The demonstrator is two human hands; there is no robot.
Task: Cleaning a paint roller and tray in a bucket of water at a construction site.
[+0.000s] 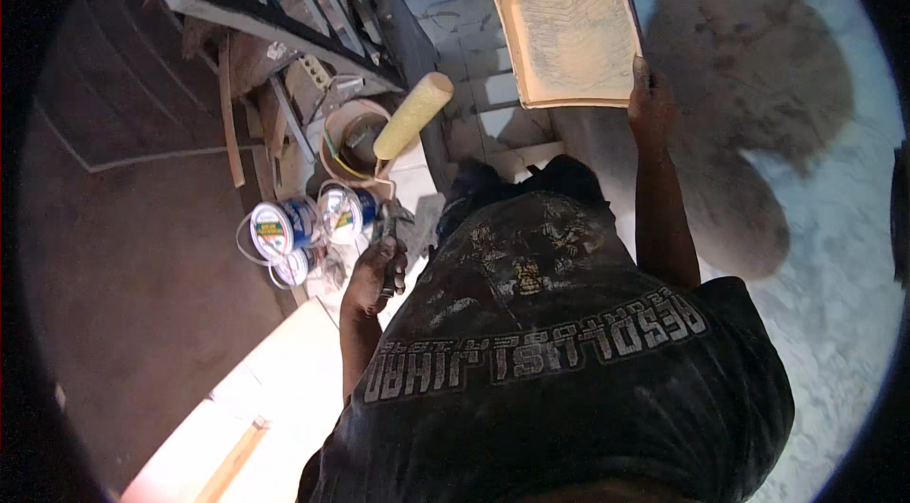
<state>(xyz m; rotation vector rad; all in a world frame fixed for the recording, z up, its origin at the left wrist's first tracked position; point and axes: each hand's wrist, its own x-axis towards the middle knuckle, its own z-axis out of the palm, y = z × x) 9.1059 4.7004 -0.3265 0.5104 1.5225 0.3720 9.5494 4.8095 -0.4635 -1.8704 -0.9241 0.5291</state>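
My left hand (379,271) is closed around the dark handle of a paint roller (414,116). Its pale yellow sleeve points up and away to the right, and the bent wire frame shows below it. At the far right, my right hand (652,103) grips the lower right edge of a cream paint tray (576,34). The tray is tilted so its ribbed, paint-stained inside shows. Beyond my left hand stands a round bucket (332,159), partly hidden behind the roller. Several small lidded paint pails (275,230) stand left of that hand.
A grey metal railing (275,15) crosses the upper left, with boards and a perforated block (313,74) near it. Tiled steps (488,91) lie ahead. A pale wall (825,219) with my shadow on it runs along the right. A wooden strip (232,465) lies at lower left.
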